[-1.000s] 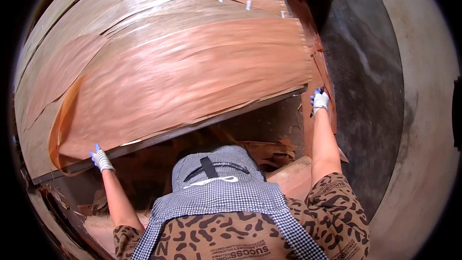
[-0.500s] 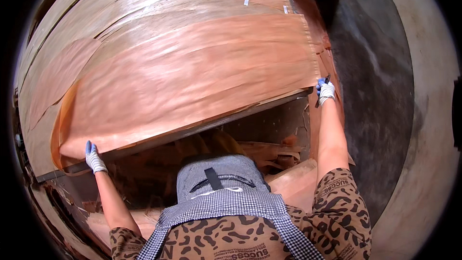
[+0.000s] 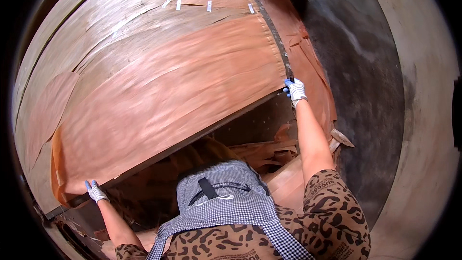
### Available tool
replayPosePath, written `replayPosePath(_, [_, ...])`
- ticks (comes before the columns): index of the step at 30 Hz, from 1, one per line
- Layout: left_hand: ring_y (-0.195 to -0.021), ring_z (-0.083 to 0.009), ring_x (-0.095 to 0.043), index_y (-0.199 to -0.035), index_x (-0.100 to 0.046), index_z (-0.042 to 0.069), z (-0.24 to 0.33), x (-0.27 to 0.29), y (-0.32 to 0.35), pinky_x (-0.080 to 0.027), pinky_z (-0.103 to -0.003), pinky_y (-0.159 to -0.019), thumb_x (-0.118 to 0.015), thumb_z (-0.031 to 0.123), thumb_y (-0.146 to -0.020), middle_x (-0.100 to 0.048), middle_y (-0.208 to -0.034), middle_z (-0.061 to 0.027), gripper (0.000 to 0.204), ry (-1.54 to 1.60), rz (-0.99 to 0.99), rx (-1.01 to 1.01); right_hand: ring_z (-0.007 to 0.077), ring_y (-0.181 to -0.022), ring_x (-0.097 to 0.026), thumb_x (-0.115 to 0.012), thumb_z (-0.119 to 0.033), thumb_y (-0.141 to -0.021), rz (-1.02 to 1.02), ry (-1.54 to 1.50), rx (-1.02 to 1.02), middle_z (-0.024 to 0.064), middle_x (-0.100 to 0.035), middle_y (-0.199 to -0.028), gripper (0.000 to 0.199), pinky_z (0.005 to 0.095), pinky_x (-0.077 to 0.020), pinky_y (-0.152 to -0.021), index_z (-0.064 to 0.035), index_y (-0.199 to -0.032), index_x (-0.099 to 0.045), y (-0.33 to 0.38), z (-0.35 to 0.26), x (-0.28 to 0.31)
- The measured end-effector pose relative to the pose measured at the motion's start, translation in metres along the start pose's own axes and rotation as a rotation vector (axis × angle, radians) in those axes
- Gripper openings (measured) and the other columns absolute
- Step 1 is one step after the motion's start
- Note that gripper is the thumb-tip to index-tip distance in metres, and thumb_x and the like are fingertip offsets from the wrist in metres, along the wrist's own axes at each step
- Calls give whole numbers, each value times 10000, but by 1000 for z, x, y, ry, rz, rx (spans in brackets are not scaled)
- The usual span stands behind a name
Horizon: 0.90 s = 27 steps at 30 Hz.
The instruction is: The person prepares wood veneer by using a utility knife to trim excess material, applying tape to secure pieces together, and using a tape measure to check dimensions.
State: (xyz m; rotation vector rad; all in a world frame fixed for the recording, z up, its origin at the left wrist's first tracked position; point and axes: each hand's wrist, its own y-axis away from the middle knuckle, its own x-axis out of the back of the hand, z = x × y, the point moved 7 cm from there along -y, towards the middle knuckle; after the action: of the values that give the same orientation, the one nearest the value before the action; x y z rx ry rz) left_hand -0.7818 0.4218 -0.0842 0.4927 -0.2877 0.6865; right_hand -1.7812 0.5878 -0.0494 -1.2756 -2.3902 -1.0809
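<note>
A large sheet of orange-tan wood veneer point(image 3: 168, 101) lies over a stack of veneer sheets, its left end curled up in an orange fold point(image 3: 57, 168). My left hand point(image 3: 97, 192), in a white glove with blue fingertips, rests at the sheet's near left edge with fingers stretched apart. At the near right corner is my right hand point(image 3: 296, 91), gloved alike, its fingers closed around a slim dark tool point(image 3: 290, 80). Most of that tool is hidden by the fingers, and its kind is unclear. The sheet's near edge runs along the dark table edge point(image 3: 192, 139).
Small white tape pieces point(image 3: 179, 1) stick to paler veneer point(image 3: 120, 14) farther back. Torn veneer scraps point(image 3: 308, 48) hang beyond the right edge, and more scraps point(image 3: 269, 151) lie below the table. Dark floor point(image 3: 361, 91) stretches along the right. My checked apron point(image 3: 216, 188) faces the table edge.
The view has turned, so the table slants more steeply. The sheet's right end no longer covers the table's dark right edge. Both hands remain at the sheet's near corners.
</note>
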Motion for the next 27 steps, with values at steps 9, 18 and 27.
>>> replayPosePath(9, [-723,-126,-470,-1283,-384,108,-1,-19,-3,-430,-249,-672,-558,-2,-782,-506,-920,-26,542,-108,-17,-46,92,-444,-493,-585,-160,-790,119,-38,-1,11,-547,-619,92,240,-357,-363,-73,-804,-560,-2,3,13])
replayPosePath(18, [-992,-199,-467,-1291,-328,17,31,-56,71,-382,-324,-881,-539,68,-780,-477,-1140,-112,556,8,-34,-87,272,-778,-537,-499,-100,-774,281,267,666,169,-560,-853,241,355,-425,-734,52,-961,-496,83,-78,-26])
replayPosePath(27, [-819,-282,-552,-1196,-444,4,62,-27,83,-442,-334,-773,-596,116,-659,-563,-950,-241,569,-485,262,-266,262,-827,-578,-519,-46,-791,-934,389,1044,146,-594,-906,239,330,-448,-748,-43,-1030,-529,366,-121,-343])
